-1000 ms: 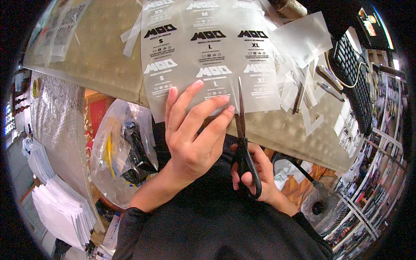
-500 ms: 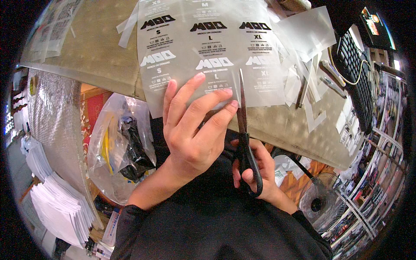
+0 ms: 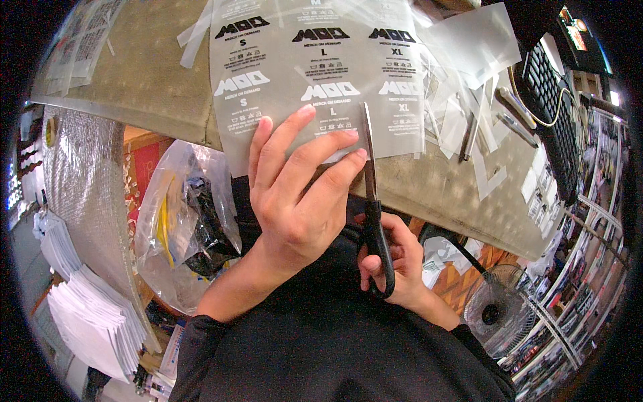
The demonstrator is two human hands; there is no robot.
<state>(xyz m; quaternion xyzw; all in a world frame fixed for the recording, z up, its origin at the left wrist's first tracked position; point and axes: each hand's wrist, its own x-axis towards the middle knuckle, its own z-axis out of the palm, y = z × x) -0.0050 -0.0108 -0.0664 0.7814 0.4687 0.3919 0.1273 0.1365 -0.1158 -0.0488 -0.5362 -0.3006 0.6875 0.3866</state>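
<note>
A translucent film sheet [image 3: 244, 151] printed with rows of black and white labels lies on the table, its near end reaching past the edge. My left hand [image 3: 295, 194] holds that near end, with spread, bent fingers on top and the thumb hidden. My right hand [image 3: 402, 264] grips black-handled scissors [image 3: 378, 248] below the table edge. Their blades point away from me, nearly together, over the sheet between the middle and right label columns. The left fingertips rest close beside the blades.
Film offcuts [image 3: 492, 177], pens [image 3: 519, 130] and a black keyboard [image 3: 546, 100] lie at the right of the table [image 3: 161, 87]. A clear plastic bag [image 3: 181, 228] hangs below its front edge. Paper stacks [image 3: 94, 321] stand lower left, a fan [image 3: 495, 308] lower right.
The sheet has shifted slightly away from me. Both the scissors and my right hand have moved a little left, and the blades have tilted left. My left hand keeps its hold.
</note>
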